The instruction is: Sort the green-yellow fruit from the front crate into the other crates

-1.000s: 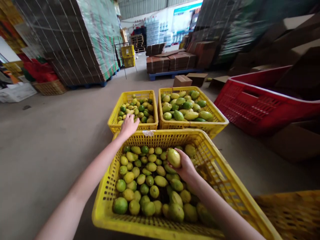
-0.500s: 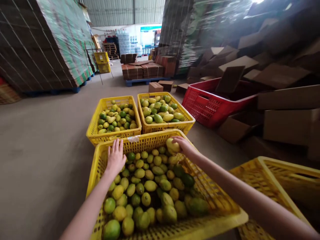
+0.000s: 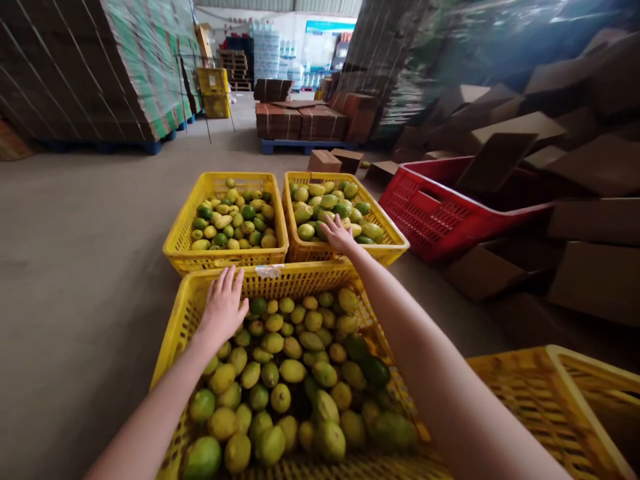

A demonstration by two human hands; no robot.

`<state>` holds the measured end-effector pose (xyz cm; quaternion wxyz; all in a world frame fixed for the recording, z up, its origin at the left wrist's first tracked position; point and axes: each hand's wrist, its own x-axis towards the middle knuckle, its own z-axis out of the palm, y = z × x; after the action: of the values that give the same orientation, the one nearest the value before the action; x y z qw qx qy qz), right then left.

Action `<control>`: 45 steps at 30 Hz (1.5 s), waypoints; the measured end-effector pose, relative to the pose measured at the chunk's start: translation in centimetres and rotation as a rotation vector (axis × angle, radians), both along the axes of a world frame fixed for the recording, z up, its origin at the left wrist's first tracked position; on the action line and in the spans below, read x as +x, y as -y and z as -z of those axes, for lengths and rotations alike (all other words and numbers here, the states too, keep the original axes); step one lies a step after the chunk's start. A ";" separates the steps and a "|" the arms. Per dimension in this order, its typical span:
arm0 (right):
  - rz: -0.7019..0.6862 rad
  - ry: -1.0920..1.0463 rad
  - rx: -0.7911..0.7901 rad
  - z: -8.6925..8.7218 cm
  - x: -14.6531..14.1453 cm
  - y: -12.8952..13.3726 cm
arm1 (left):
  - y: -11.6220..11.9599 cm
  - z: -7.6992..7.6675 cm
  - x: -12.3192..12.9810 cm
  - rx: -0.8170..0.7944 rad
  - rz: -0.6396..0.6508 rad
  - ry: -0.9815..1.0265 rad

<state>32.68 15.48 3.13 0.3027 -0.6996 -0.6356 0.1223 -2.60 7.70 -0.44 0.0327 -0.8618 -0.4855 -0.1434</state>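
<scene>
A large yellow crate holds many green and yellow fruits right in front of me. My left hand hovers by its far left rim, fingers spread and holding nothing. Beyond it stand two more yellow crates, one at left and one at right, both full of similar fruit. My right hand reaches over the near rim of the far right crate, palm down on the fruit there, its fingers apart with no fruit seen in its grip.
A red crate with cardboard stands at the right, amid heaped boxes. Another yellow crate is at the lower right. Bundled cardboard lies on a blue pallet behind. Wrapped stacks rise on the left.
My right hand has moved forward from the near crate to the far right crate and let go of the yellow-green fruit. My left hand stays near the rim. The view has tilted downward slightly.
</scene>
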 end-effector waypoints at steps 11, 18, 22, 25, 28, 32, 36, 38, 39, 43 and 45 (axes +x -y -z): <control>-0.163 0.238 0.191 3.5 -4.5 13.1 | -0.2 -1.4 -0.2 -0.121 0.021 -0.001; -0.378 0.676 -0.441 11.0 -9.5 16.7 | -0.1 -1.5 -0.3 -0.132 0.026 0.004; -0.399 0.681 -0.448 12.6 -9.4 15.0 | -0.2 -1.4 -0.5 -0.134 0.037 0.025; -0.410 0.575 -0.435 12.5 -8.7 14.6 | -0.3 -1.3 -0.6 -0.138 0.050 0.036; -0.264 0.315 -0.368 11.2 -8.4 15.3 | -0.5 -1.1 -0.8 -0.140 0.064 0.051; -0.059 -0.369 -0.308 6.2 -9.5 17.1 | -0.9 -0.7 -1.0 -0.147 0.083 0.113; 0.094 -1.106 -0.150 0.0 -10.8 18.3 | -1.5 -0.4 -1.2 -0.156 0.110 0.139; 0.216 -1.353 -0.064 -1.7 -11.1 18.3 | -1.7 -0.2 -1.4 -0.152 0.122 0.129; 0.269 -1.439 -0.045 -2.0 -11.1 18.3 | -1.8 -0.2 -1.5 -0.149 0.126 0.122; 0.393 -1.690 -0.042 -1.1 -10.9 17.9 | -1.4 -0.5 -1.6 -0.113 0.145 0.117; 0.482 -1.757 -0.039 -0.2 -10.6 17.9 | -0.7 -1.0 -1.1 -0.096 0.152 0.112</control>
<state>22.03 -2.41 3.35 0.6835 -0.4737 -0.0105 0.5553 -3.68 8.39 0.60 -0.0466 -0.8874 -0.4259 -0.1698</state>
